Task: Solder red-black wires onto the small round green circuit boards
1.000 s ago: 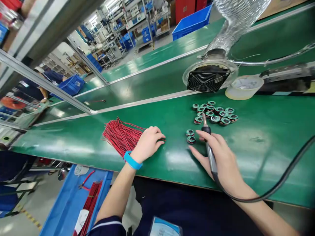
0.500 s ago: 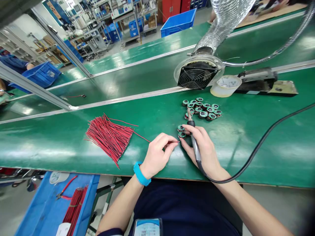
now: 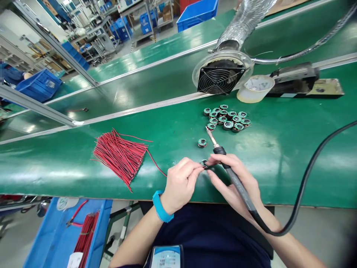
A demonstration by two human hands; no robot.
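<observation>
My left hand (image 3: 180, 182), wearing a blue wristband (image 3: 161, 208), pinches a thin red wire (image 3: 155, 163); the wire trails left towards a bundle of red and black wires (image 3: 119, 156). My right hand (image 3: 249, 178) holds a soldering iron (image 3: 237, 182), its bare metal tip pointing up and left. The fingertips of that hand also touch a small round coil with a green circuit board (image 3: 203, 162), partly hidden between both hands. A second such coil (image 3: 202, 143) sits just beyond, apart from the hands. Several more form a cluster (image 3: 228, 125) behind it.
A fume extractor fan (image 3: 220, 80) with a foil duct stands behind the coils, beside a white tub (image 3: 255, 88) and a soldering iron stand (image 3: 295, 83). The iron's black cable (image 3: 304, 167) loops to the right. Below the bench's left edge, a blue bin (image 3: 52, 227) holds pliers (image 3: 76, 214) and wires.
The nearer coil has moved towards me, away from the other one. My right hand has shifted down and right, and the iron now leans further left. My left hand moved slightly nearer me.
</observation>
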